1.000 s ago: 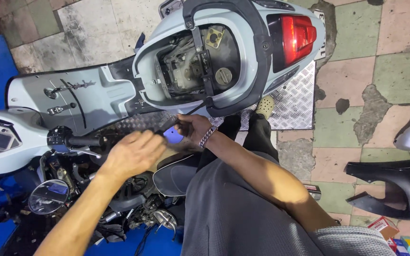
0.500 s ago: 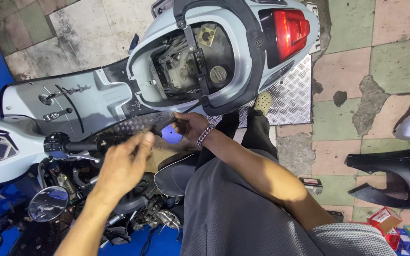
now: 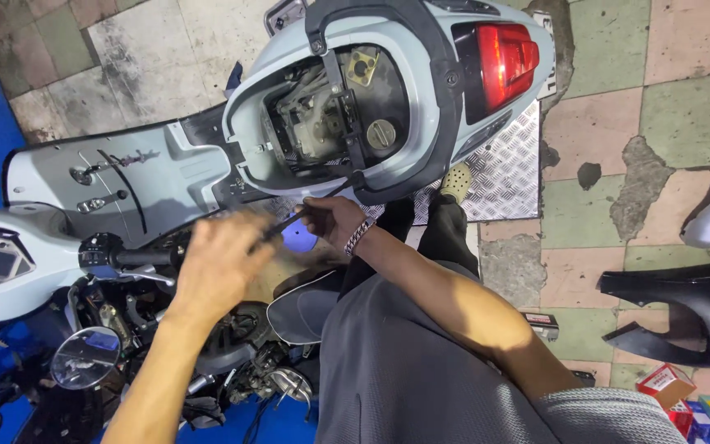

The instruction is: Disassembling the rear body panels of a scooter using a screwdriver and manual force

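Even overhead light, soft shadows — left hand point(image 3: 219, 263) motion-blurred.

The left hand point(image 3: 222, 265) sits just left of centre, back toward the camera, motion-blurred, fingers curled and pointing toward two o'clock. Its bare forearm runs down to seven o'clock, leaving the frame at the bottom edge. The right hand point(image 3: 332, 220) lies at two o'clock from it, close by, fingers pinched together and pointing toward nine o'clock. Its wrist wears a metal bracelet; the bare forearm slants toward five o'clock into a grey sleeve.
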